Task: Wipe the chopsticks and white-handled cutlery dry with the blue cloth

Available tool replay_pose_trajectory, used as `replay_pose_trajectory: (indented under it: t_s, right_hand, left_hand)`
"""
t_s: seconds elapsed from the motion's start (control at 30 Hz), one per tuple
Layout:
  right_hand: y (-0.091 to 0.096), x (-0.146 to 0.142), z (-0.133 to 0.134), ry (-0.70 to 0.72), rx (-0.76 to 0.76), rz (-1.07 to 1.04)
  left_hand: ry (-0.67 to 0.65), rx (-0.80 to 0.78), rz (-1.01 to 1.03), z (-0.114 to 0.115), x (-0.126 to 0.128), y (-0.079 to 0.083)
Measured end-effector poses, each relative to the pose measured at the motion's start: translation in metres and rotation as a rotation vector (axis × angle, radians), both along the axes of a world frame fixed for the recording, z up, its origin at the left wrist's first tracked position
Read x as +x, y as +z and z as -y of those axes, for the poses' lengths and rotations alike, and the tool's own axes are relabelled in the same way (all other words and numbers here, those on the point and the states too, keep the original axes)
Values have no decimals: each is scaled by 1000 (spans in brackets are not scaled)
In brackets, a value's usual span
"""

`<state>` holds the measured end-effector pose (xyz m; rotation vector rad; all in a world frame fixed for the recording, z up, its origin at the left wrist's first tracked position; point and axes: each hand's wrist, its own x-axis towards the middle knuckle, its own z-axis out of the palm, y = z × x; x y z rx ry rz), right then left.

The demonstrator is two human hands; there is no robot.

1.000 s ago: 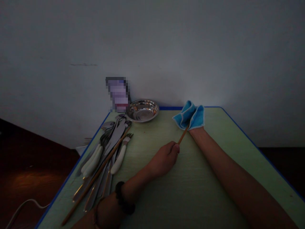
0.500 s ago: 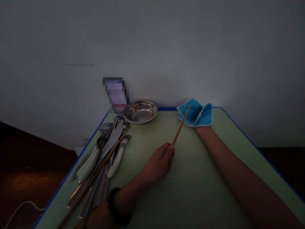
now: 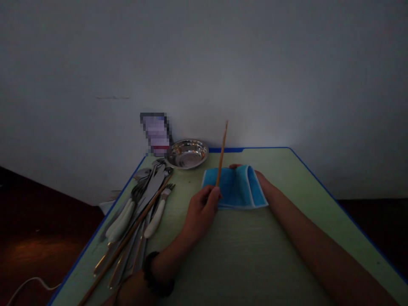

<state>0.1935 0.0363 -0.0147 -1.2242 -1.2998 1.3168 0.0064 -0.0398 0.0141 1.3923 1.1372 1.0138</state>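
Note:
My left hand [image 3: 203,208], with a dark band at the wrist, is closed around a wooden chopstick [image 3: 222,148] that points up and away from me. Just right of it, a blue cloth [image 3: 234,187] with pale edging hangs folded over my right hand [image 3: 260,180]. Most of the right hand's fingers are behind the cloth; a fingertip shows above its top edge. The chopstick's lower part passes in front of the cloth's left side, close to my left fingers.
On the table's left lie knives, spoons and white-handled forks [image 3: 156,219], with another chopstick [image 3: 127,233] across them. A shiny metal bowl [image 3: 188,155] stands at the back, beside a blurred upright screen [image 3: 156,134]. The wall [image 3: 255,85] rises behind the table's blue edge.
My right hand has brought the cloth left and nearer, up to my left hand. The chopstick has swung from leaning right to nearly upright, and its tip no longer overlaps the cloth.

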Motion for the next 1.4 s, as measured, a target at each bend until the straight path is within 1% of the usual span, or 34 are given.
replay_pose_trajectory:
  t_s: [0.07, 0.13, 0.23, 0.27, 0.3, 0.33, 0.4, 0.5, 0.57, 0.6, 0.63, 0.7, 0.77, 0.8, 0.87, 0.93, 1.03, 1.2, 1.27, 1.4]
  right_hand:
    - [6, 9, 8, 31, -39, -45]
    - [15, 19, 15, -12, -46, -64]
    - [30, 25, 30, -117, 29, 22]
    - [35, 23, 36, -113, 92, 131]
    - [39, 19, 42, -64, 137, 202]
    - [43, 13, 48, -7, 168, 230]
    - [47, -1, 57, 66, 178, 190]
    - [49, -15, 59, 81, 177, 157]
    - [50, -11, 51, 35, 175, 197]
    - [50, -4, 45, -4, 174, 241]
    - [50, 7, 39, -61, 173, 329]
    - [48, 38, 28, -147, 163, 456]
    - [44, 77, 22, -229, 141, 611]
    - [40, 97, 21, -282, 136, 702]
    - [33, 132, 23, -385, 134, 872]
    - [24, 155, 27, -456, 118, 1006]
    - [11, 166, 30, -533, 111, 1142]
    - [-2, 158, 30, -668, 106, 1255]
    - [-3, 157, 30, -686, 100, 1274]
    - [-4, 159, 33, -676, 113, 1282]
  left_hand:
    - [5, 16, -37, 1, 0, 2]
    - [4, 35, -85, 3, 0, 3]
    - [-8, 77, -172, 4, 3, 5]
    - [-13, 96, -204, 4, 4, 5]
    - [-20, 116, -238, 5, 6, 5]
    - [-30, 137, -272, 5, 7, 5]
    - [-56, 181, -340, 6, 10, 4]
    - [-101, 269, -433, 5, 13, 3]
    - [-123, 341, -482, 3, 14, 3]
    - [-133, 372, -494, 2, 13, 3]
    - [-146, 408, -510, 1, 12, 3]
    - [-176, 494, -571, -1, 12, 0]
    - [-206, 615, -719, -4, 13, -5]
    - [-222, 650, -782, -5, 15, -8]
    - [-230, 677, -864, -8, 21, -14]
    - [-224, 682, -900, -12, 29, -17]
    - [-208, 692, -922, -16, 38, -18]
    - [-215, 707, -930, -18, 38, -17]
    - [-214, 708, -932, -18, 36, -17]
    - [-218, 708, -936, -19, 36, -17]
